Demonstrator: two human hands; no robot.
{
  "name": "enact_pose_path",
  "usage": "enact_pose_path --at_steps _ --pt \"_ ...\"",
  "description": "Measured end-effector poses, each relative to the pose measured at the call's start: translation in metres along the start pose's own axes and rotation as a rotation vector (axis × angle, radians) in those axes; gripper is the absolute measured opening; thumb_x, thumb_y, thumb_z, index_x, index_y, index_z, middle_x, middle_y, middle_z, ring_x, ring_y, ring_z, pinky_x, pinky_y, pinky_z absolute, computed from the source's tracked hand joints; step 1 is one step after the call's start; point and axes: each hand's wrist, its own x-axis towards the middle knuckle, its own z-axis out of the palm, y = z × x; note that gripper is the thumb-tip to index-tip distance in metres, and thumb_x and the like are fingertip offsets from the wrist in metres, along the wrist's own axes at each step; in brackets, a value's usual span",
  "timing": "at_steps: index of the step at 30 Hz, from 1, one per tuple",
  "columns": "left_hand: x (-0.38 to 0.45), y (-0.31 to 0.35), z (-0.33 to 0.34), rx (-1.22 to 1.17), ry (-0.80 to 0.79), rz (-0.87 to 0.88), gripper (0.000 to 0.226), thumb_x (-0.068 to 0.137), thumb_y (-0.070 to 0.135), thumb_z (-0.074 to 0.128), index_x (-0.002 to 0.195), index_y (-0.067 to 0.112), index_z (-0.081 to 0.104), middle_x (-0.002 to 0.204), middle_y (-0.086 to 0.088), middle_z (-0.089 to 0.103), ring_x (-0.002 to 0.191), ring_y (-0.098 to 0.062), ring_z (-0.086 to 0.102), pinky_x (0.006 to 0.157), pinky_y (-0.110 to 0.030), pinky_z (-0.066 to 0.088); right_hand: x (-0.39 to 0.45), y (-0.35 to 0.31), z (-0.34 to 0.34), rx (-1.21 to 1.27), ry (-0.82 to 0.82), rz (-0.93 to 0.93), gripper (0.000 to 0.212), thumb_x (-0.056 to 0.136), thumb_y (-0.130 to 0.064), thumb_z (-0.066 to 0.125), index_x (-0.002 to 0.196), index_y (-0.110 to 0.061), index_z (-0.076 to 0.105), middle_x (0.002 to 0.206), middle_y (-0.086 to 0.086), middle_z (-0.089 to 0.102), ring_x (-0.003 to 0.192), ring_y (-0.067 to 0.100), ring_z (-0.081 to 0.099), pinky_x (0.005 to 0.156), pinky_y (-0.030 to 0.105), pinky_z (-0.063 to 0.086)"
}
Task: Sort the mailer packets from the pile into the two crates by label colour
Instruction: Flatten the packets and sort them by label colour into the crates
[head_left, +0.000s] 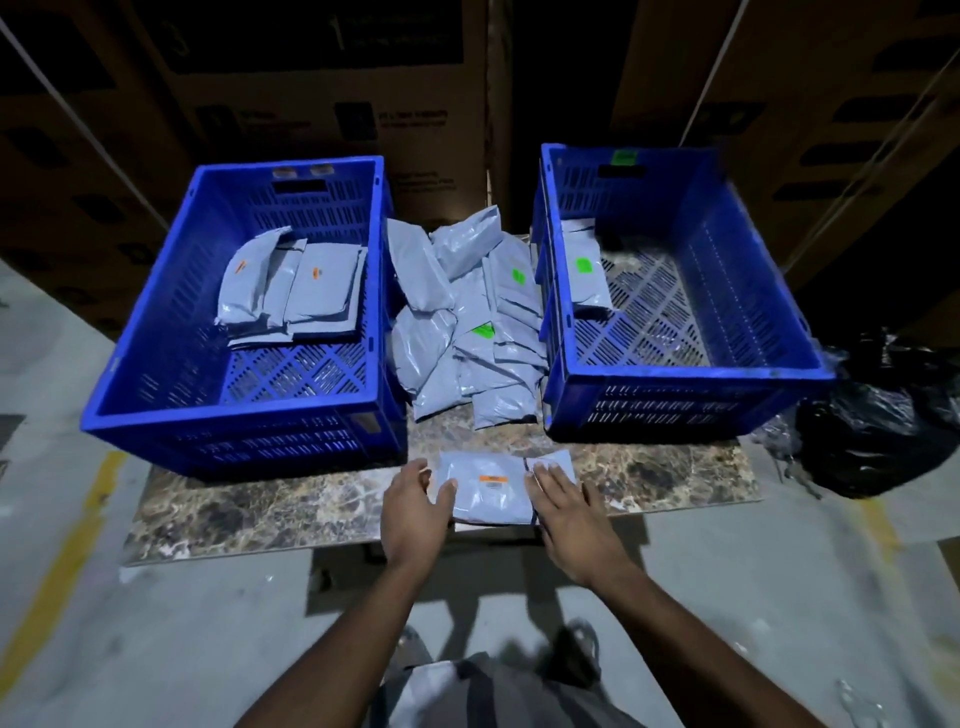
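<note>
we have an orange-label packet (488, 486) on the table's near edge (260, 512) — left hand (413, 512) pinching its left side, right hand (563, 512) lying flat on it, fingers straight. next, we judge, lift it into the left crate (171, 322) — with the other orange labels.

Beneath the hands lies a brown marbled tabletop (649, 478) standing on a grey concrete floor (171, 623) with a yellow painted line (67, 551) far left. Beyond the hands, stacked cardboard cartons (311, 104) form a dim wall. A crumpled black plastic bag (883, 415) lies off to the right.
</note>
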Motion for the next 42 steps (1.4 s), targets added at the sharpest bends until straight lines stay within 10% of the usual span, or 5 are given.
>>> enact_pose_path --at_steps 5,13,23,37,42 --pt "0.001 -0.002 0.010 0.335 -0.094 0.583 0.038 0.099 0.024 0.051 0.136 0.016 0.054 0.145 -0.004 0.051 0.134 -0.024 0.043 0.111 -0.039 0.038 0.012 -0.019 0.001 0.089 0.170 -0.027 0.064 0.097 -0.038 0.026 0.155 -0.013 0.032 0.162 0.006 0.030 0.150 0.024 0.028 0.120 0.045 0.009" --pt "0.003 -0.027 0.032 0.615 -0.359 0.627 0.078 0.100 0.064 0.020 0.159 0.021 -0.009 0.164 0.006 -0.020 0.150 -0.010 -0.022 0.124 -0.037 -0.005 0.021 -0.024 0.028 0.072 0.060 0.016 0.076 0.097 -0.057 0.024 0.160 -0.025 -0.004 0.165 -0.003 -0.013 0.153 0.020 -0.014 0.121 0.049 -0.008" --pt "0.009 -0.028 0.031 0.717 -0.432 0.663 0.100 0.084 0.048 0.045 0.158 0.014 -0.013 0.164 -0.005 -0.025 0.150 -0.020 -0.025 0.125 -0.045 0.005 0.025 -0.022 0.030 0.029 -0.022 0.023 0.125 0.063 -0.037 0.065 0.157 -0.024 -0.016 0.164 0.001 -0.024 0.149 0.023 -0.028 0.119 0.051 -0.016" --pt "0.022 -0.024 0.006 0.672 -0.501 0.593 0.086 0.097 0.062 0.026 0.157 0.019 -0.016 0.162 0.005 -0.025 0.151 -0.012 -0.020 0.124 -0.044 -0.006 0.014 0.009 0.001 0.040 -0.112 0.309 0.091 0.093 -0.057 0.029 0.157 -0.006 -0.011 0.165 0.016 -0.015 0.153 0.033 -0.012 0.117 0.063 -0.005" --pt "0.016 -0.005 0.002 0.610 -0.360 0.700 0.063 0.104 0.043 0.026 0.160 0.020 0.010 0.168 0.002 0.006 0.154 -0.016 0.004 0.123 -0.036 0.000 0.015 -0.010 -0.004 0.069 0.190 -0.050 0.076 0.086 -0.038 0.022 0.156 -0.011 0.028 0.164 0.009 0.021 0.153 0.023 0.016 0.124 0.047 0.000"
